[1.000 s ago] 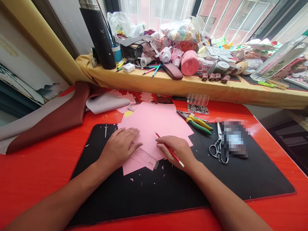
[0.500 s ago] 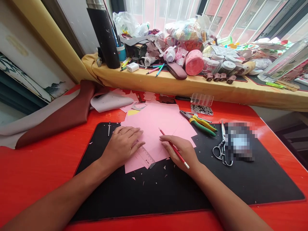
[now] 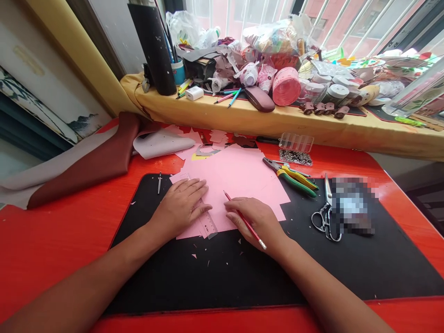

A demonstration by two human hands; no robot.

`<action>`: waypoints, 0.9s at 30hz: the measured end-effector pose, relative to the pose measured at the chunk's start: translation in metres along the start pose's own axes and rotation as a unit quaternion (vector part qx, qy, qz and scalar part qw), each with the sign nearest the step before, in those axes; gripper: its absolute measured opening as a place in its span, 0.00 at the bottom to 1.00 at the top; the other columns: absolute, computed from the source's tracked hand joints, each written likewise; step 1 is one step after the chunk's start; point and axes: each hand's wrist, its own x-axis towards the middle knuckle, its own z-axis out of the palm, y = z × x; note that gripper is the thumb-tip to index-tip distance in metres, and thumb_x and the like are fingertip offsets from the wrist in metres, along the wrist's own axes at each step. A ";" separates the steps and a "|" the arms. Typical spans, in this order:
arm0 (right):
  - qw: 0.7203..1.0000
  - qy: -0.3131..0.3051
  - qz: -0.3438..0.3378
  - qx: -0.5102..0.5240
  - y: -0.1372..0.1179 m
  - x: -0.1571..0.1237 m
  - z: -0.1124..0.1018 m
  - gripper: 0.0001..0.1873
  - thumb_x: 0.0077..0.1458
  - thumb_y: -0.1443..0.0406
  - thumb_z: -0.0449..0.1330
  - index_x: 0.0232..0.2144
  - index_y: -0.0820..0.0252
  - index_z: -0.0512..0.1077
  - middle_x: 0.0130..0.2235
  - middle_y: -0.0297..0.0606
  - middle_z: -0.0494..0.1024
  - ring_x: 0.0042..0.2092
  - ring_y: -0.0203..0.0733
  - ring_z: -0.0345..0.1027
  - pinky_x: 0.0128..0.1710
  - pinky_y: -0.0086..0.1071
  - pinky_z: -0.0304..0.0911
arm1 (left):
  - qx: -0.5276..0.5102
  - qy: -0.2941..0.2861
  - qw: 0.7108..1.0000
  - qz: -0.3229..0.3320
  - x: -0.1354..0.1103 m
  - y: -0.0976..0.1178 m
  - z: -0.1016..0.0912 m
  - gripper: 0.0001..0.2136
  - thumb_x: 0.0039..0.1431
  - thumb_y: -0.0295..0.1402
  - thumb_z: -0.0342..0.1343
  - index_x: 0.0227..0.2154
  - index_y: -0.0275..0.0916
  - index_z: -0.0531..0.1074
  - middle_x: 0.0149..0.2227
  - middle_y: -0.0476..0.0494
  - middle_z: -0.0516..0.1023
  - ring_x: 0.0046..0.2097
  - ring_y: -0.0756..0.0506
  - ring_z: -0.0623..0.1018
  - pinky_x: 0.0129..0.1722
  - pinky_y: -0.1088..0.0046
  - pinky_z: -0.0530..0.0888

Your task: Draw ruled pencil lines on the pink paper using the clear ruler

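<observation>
My left hand [image 3: 183,206] lies flat, fingers stretched out, on a clear ruler [image 3: 208,224] over pink paper [image 3: 239,169]. The palm and fingers hide the ruler's middle; its lower end sticks out below my thumb. A red pencil [image 3: 248,225] with a white eraser end is held in my right hand [image 3: 258,219]. Its tip points up and left, close above the paper or touching it; I cannot tell which. The paper seems to be several overlapping sheets on a black mat [image 3: 208,286].
Pliers [image 3: 291,178] and metal scissors [image 3: 326,212] lie at right, beside a blurred-out object [image 3: 354,206]. A clear compartment box [image 3: 296,150] stands farther back. A slim metal tool [image 3: 159,183] lies at left, near rolled brown sheet material [image 3: 86,166]. Clutter fills the yellow-covered ledge [image 3: 215,118].
Under my left hand the ruler has turned to a steeper slant, and the pink paper has shifted a little. My right hand has moved slightly left with the pencil. The view has shifted slightly.
</observation>
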 end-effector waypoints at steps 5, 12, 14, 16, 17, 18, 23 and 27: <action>0.999 -0.027 -0.027 0.027 -0.008 0.002 0.004 0.09 0.76 0.64 0.61 0.51 0.56 0.80 0.47 0.44 0.90 0.47 0.48 0.87 0.49 0.41 0.80 | -0.010 -0.027 1.000 0.000 -0.001 -0.003 0.004 0.32 0.77 0.60 0.48 0.69 0.41 0.73 0.73 0.38 0.71 0.75 0.35 0.70 0.77 0.50 0.60; 0.997 0.051 0.051 0.006 0.006 0.000 -0.005 0.10 0.75 0.65 0.61 0.53 0.55 0.80 0.48 0.44 0.90 0.49 0.50 0.86 0.52 0.43 0.79 | -0.027 -0.045 0.999 0.007 -0.001 -0.009 0.000 0.27 0.76 0.56 0.52 0.67 0.45 0.75 0.74 0.40 0.71 0.75 0.34 0.69 0.77 0.45 0.60; 0.995 0.055 0.081 -0.008 0.010 -0.001 -0.007 0.11 0.75 0.65 0.61 0.54 0.56 0.80 0.50 0.45 0.90 0.52 0.52 0.86 0.53 0.44 0.80 | -0.032 -0.045 0.998 0.012 -0.001 -0.010 -0.002 0.26 0.76 0.54 0.53 0.66 0.45 0.76 0.74 0.40 0.71 0.75 0.34 0.69 0.77 0.43 0.60; 0.995 0.042 0.089 -0.027 0.013 -0.002 -0.008 0.13 0.75 0.64 0.61 0.56 0.57 0.80 0.52 0.47 0.89 0.53 0.54 0.85 0.55 0.46 0.80 | -0.035 -0.041 0.998 0.016 0.000 -0.009 -0.004 0.24 0.77 0.52 0.53 0.65 0.45 0.77 0.73 0.39 0.72 0.75 0.33 0.70 0.76 0.42 0.60; 0.995 0.033 0.084 -0.037 0.014 -0.003 -0.007 0.13 0.75 0.64 0.61 0.57 0.57 0.80 0.53 0.48 0.89 0.54 0.55 0.85 0.56 0.47 0.80 | -0.036 -0.038 0.998 0.019 0.000 -0.007 -0.005 0.23 0.77 0.51 0.53 0.65 0.45 0.78 0.73 0.39 0.72 0.74 0.33 0.70 0.76 0.42 0.61; 0.996 0.024 0.075 -0.046 0.014 -0.003 -0.007 0.13 0.74 0.64 0.61 0.57 0.57 0.80 0.53 0.48 0.89 0.55 0.56 0.85 0.56 0.47 0.80 | -0.037 -0.034 0.999 0.022 0.000 -0.005 -0.006 0.22 0.77 0.50 0.53 0.64 0.45 0.78 0.73 0.39 0.73 0.74 0.34 0.70 0.76 0.43 0.61; 0.997 0.006 0.041 -0.070 0.012 -0.002 -0.006 0.13 0.74 0.65 0.62 0.56 0.58 0.81 0.53 0.49 0.89 0.57 0.57 0.84 0.58 0.50 0.79 | -0.045 -0.022 0.998 0.039 0.000 0.006 -0.009 0.21 0.80 0.45 0.49 0.64 0.43 0.79 0.67 0.39 0.80 0.71 0.36 0.75 0.76 0.47 0.62; 0.996 -0.001 0.041 -0.080 0.007 -0.001 -0.007 0.13 0.74 0.65 0.62 0.56 0.58 0.81 0.54 0.51 0.89 0.57 0.57 0.85 0.56 0.50 0.80 | -0.049 -0.026 0.998 0.033 0.000 0.003 -0.005 0.24 0.81 0.49 0.47 0.66 0.43 0.77 0.68 0.37 0.78 0.70 0.35 0.77 0.75 0.46 0.65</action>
